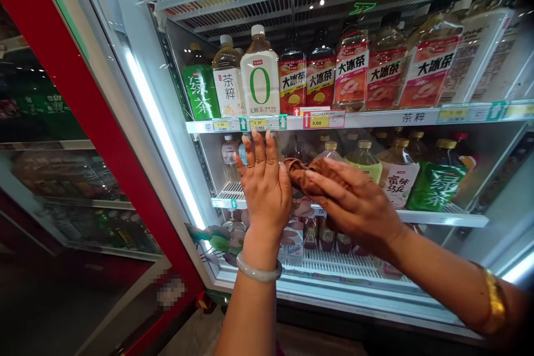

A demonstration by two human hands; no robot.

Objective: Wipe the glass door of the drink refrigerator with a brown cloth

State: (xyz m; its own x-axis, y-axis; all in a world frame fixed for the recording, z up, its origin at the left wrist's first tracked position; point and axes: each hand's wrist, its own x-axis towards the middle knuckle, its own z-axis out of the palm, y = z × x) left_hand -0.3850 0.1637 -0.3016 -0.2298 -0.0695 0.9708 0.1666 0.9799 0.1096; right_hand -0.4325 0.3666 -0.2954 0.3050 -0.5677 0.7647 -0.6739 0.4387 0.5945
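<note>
My left hand is raised with its palm away from me and its fingers stretched out, seemingly flat against the glass front of a drinks fridge. It holds nothing, and a pale bangle circles that wrist. Just to its right, my right hand presses a crumpled brown cloth to the same glass, fingers laid over it. The cloth comes close to the left thumb; part of it is hidden under the right fingers. Behind the hands stand bottles, among them a large white-labelled bottle and a green-labelled bottle.
Wire shelves hold several rows of bottled tea, with price tags along the upper shelf's edge. A red door frame slants down the left side. Beyond it is another fridge section with bottles. Leaf shapes show low on the glass.
</note>
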